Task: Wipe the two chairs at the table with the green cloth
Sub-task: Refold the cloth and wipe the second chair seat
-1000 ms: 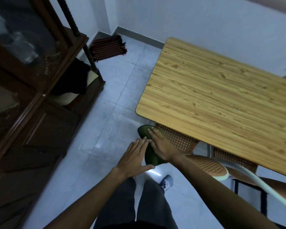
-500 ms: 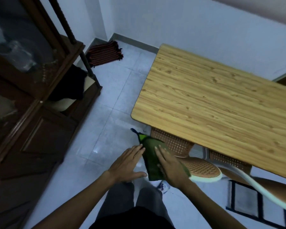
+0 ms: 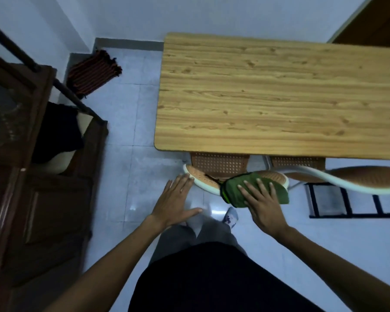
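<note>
Two brown mesh chairs are pushed under the wooden table (image 3: 268, 91). The left chair (image 3: 200, 177) shows its white-rimmed backrest top; the right chair (image 3: 369, 174) shows a long curved backrest. A green cloth (image 3: 236, 188) lies over the right half of the left chair's backrest. My right hand (image 3: 260, 199) presses flat on the cloth with fingers spread. My left hand (image 3: 175, 199) is flat and open, its fingertips touching the left end of that backrest.
A dark wooden cabinet (image 3: 38, 176) with glass doors stands at the left. A folded striped mat (image 3: 92, 73) lies on the tiled floor by the far wall. A black metal frame (image 3: 347, 201) sits on the floor under the right chair. My legs and a shoe (image 3: 231, 217) are below.
My right hand has slid the green cloth to the right along the left chair's backrest top. My left hand stays near the left end. The view has swung to face the table squarely.
</note>
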A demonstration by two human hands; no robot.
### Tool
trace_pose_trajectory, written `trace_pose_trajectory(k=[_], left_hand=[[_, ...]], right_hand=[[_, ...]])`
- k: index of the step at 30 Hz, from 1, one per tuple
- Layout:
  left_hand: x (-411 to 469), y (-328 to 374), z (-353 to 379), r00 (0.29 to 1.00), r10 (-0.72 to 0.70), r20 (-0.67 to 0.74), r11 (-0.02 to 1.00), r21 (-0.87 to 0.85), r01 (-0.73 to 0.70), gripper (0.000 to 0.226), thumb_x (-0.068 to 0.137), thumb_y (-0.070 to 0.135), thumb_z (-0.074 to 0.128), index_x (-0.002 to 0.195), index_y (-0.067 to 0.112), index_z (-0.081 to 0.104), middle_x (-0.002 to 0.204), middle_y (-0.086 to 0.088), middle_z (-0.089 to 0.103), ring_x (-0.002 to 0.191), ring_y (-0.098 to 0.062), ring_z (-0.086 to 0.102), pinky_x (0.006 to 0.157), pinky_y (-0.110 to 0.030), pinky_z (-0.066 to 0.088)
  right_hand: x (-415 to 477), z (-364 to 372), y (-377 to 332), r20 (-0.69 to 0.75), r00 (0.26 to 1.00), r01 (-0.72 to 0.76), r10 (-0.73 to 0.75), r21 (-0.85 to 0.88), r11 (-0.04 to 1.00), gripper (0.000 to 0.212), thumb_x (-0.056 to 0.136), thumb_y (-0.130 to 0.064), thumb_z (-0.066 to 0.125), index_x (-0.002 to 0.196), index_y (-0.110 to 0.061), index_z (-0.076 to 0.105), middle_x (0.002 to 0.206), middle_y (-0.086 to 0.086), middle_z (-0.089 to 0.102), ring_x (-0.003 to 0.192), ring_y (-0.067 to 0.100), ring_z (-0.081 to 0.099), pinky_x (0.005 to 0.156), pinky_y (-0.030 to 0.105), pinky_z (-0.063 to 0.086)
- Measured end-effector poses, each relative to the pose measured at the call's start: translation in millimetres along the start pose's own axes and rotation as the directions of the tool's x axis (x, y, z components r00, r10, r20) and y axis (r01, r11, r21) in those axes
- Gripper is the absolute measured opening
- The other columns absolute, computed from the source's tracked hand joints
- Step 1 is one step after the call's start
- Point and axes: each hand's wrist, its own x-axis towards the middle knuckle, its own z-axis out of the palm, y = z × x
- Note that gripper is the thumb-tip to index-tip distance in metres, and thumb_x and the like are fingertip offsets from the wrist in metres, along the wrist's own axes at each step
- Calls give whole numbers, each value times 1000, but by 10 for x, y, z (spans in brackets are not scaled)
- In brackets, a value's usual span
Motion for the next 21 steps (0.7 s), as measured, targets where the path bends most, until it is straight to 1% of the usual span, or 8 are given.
trace_pose_trajectory(k=[3, 5, 7, 9, 12, 15, 18, 21], left_hand=[[37, -12, -27, 1000, 17, -19, 1000, 17, -17, 107, 76, 85, 42, 152, 11, 27, 161, -9, 24, 150, -27, 16, 120, -51, 16], [48, -6, -20, 1000, 16, -9, 999, 35, -16, 105, 77, 82, 49, 153, 12, 27, 161, -8, 24, 150, -26, 15, 120, -50, 15], [49, 12, -8, 1000, 5, -4, 999, 51, -4, 106, 77, 81, 49, 153, 13, 25, 162, -8, 21, 150, -27, 13, 120, -50, 14], [45, 22, 6, 1000, -7, 18, 997, 73, 6, 107, 77, 83, 48, 153, 12, 25, 163, -8, 19, 150, -29, 12, 120, -51, 14], [56, 21, 54, 999, 16, 45, 990, 139, -22, 108, 77, 82, 47, 155, 12, 21, 162, -14, 18, 150, -33, 11, 120, -52, 15], [90, 24, 88, 997, 44, 57, 979, 196, -54, 104, 79, 80, 49, 154, 11, 25, 160, -19, 21, 149, -35, 13, 119, -54, 18], [66, 57, 119, 997, 43, 60, 975, 215, -55, 104, 82, 75, 51, 154, 8, 20, 162, -18, 16, 150, -33, 11, 119, -53, 19], [41, 110, 147, 998, 0, 59, 981, 192, -12, 103, 85, 73, 49, 156, 10, 10, 164, -14, 6, 151, -28, 3, 121, -50, 16]], right_hand=[[185, 5, -381, 4, 1000, 3, -3, 29, 1000, 65, 88, -27, 43, 152, -30, 29, 155, -1, 37, 142, 35, 30, 114, 60, 18], [336, 36, -695, 5, 999, -43, 43, 63, 997, 64, 90, -28, 48, 151, -31, 30, 154, -1, 40, 140, 35, 34, 113, 58, 21], [482, 48, -955, -5, 997, -81, 82, 102, 992, 59, 92, -32, 44, 150, -31, 33, 152, 0, 42, 139, 35, 36, 113, 56, 23], [539, 44, -1020, -3, 998, -69, 70, 133, 989, 59, 93, -32, 43, 150, -31, 31, 152, 1, 41, 138, 34, 37, 113, 55, 23], [362, 22, -713, -20, 1000, -11, 14, 104, 994, 56, 99, -35, 38, 153, -31, 22, 154, 2, 37, 140, 32, 33, 116, 52, 20], [142, -14, -185, -57, 993, -98, 107, 130, 987, 52, 102, -46, 25, 149, -26, 34, 153, 2, 41, 144, 29, 28, 118, 51, 16], [113, -44, 334, -42, 975, -212, 220, 154, 965, 54, 101, -50, 23, 140, -25, 49, 148, 1, 47, 142, 26, 31, 117, 52, 18], [328, -77, 797, 60, 964, -267, 260, 154, 951, 62, 96, -56, 18, 133, -25, 56, 142, 2, 53, 135, 25, 40, 112, 52, 25]])
